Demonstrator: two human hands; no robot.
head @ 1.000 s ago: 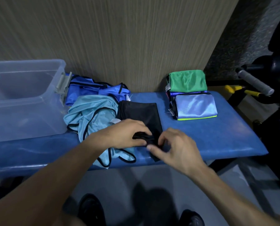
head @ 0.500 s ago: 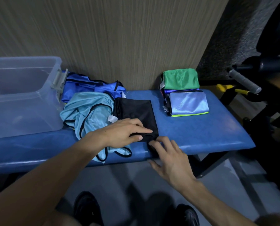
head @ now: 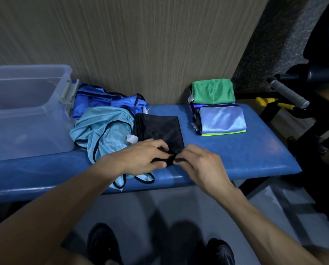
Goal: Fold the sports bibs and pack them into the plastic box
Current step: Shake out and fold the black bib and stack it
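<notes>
Closest in, two dark shoes (head: pixel 102 243) stand on the grey floor, just short of the blue padded worktop (head: pixel 236 153). Over its near edge the two hands meet: the left hand (head: pixel 142 159) and the right hand (head: pixel 200 165) sit almost touching, fingers curled, both pinching the near hem of the black bib (head: pixel 159 131). That black bib lies folded flat on the worktop, a neat dark rectangle, its near edge bunched up between the fingers. Tucked against its left side sprawls a light blue bib (head: pixel 104 131), unfolded, black trim looping, one strap hanging off the worktop's front edge under the left wrist. Behind that, against the wood-grain wall, a royal blue bib (head: pixel 106 100) lies crumpled. Left of the black bib, well apart from it, sits the clear plastic box (head: pixel 27 119), grey latch facing the bibs. Right of the black bib, farther back, a folded stack (head: pixel 221 119): lilac-blue on top in front, green behind it.
</notes>
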